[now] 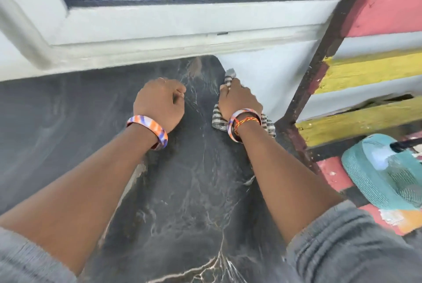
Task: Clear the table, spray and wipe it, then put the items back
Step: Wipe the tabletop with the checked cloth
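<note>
Wiping the dark marble tabletop [182,191]

The right hand [238,100] presses a striped cloth [267,126] flat near the tabletop's edge at two o'clock, fingers gripping it; the left hand [159,102], clenched in an empty fist, rests beside it at eleven o'clock.

The dark marble desk [194,191], veined white, lies bare. A striped grey-and-white cloth [218,118] lies crumpled at its far right edge, pressed flat.

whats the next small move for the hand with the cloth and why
Probably drag the striped cloth under the right hand back toward the body: it sits at the far right corner of the dark marble table, whose near part looks streaked.
</note>
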